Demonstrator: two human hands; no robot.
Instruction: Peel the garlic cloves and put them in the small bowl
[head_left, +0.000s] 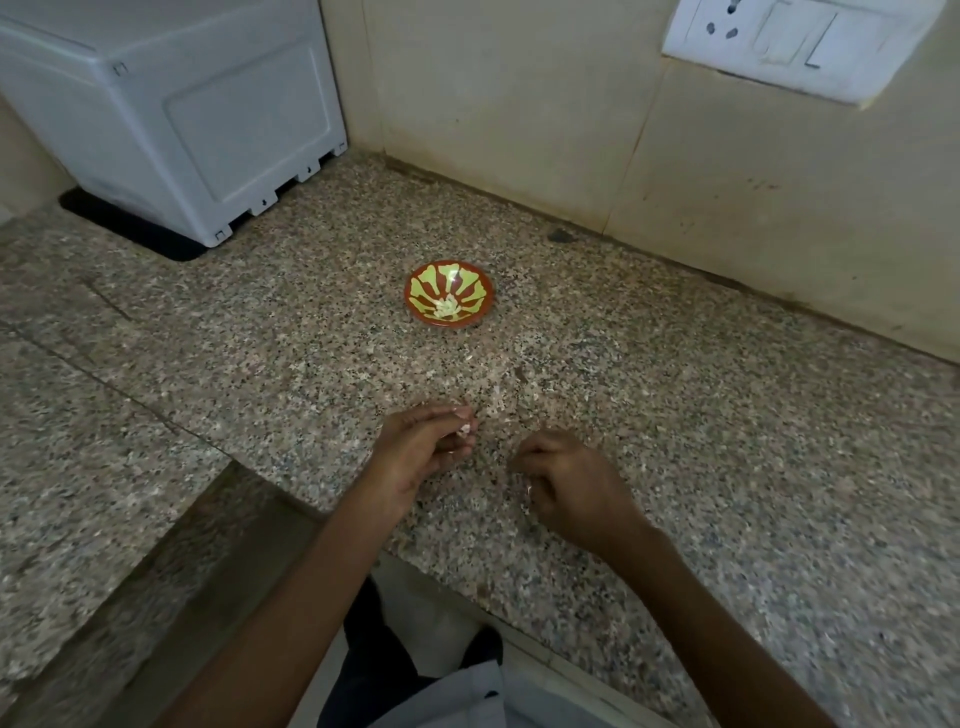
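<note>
A small bowl (470, 280), red-brown with a yellow-green flower pattern, stands on the speckled granite counter (675, 415). Several pale peeled garlic cloves (447, 307) lie at its bottom. My left hand (421, 457) hovers over the counter below the bowl, its fingertips pinched on a small white garlic clove (464, 429). My right hand (566, 480) rests to the right of it, fingers curled in; whether it holds a bit of peel I cannot tell. Faint pale flecks of garlic skin (498, 402) lie on the counter between my hands and the bowl.
A white plastic appliance (182, 119) on a black mat stands at the back left. A beige tiled wall (571, 130) runs behind the bowl, with a white socket-and-switch plate (795, 41) top right. The counter's front edge cuts diagonally under my forearms.
</note>
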